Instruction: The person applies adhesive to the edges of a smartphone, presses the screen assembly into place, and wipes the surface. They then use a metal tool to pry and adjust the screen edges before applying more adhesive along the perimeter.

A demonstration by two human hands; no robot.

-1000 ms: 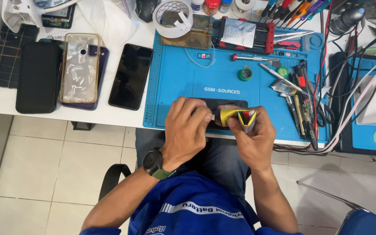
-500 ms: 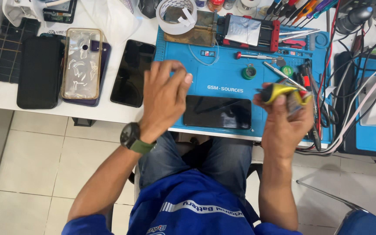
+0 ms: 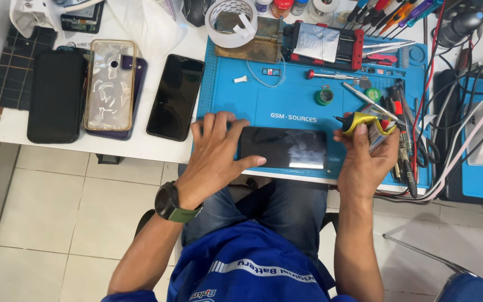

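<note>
left hand (image 3: pixel 216 154) flat, fingers spread, pressed on left end of dark phone (image 3: pixel 282 147); thumb along its lower left corner, nothing gripped. phone face up on blue work mat (image 3: pixel 286 100), near front edge of bench (image 3: pixel 135 146). right hand (image 3: pixel 367 159) at 3 o'clock of phone, closed around yellow glue tube (image 3: pixel 361 122), black nozzle pointing toward 9 o'clock, just beside phone's upper right corner. at 9 o'clock of left hand, off the mat: bare black phone (image 3: pixel 175 96), clear case on phone (image 3: pixel 110 85), black cased phone (image 3: pixel 56 96). tape roll (image 3: pixel 231 21) at 12 o'clock.
</note>
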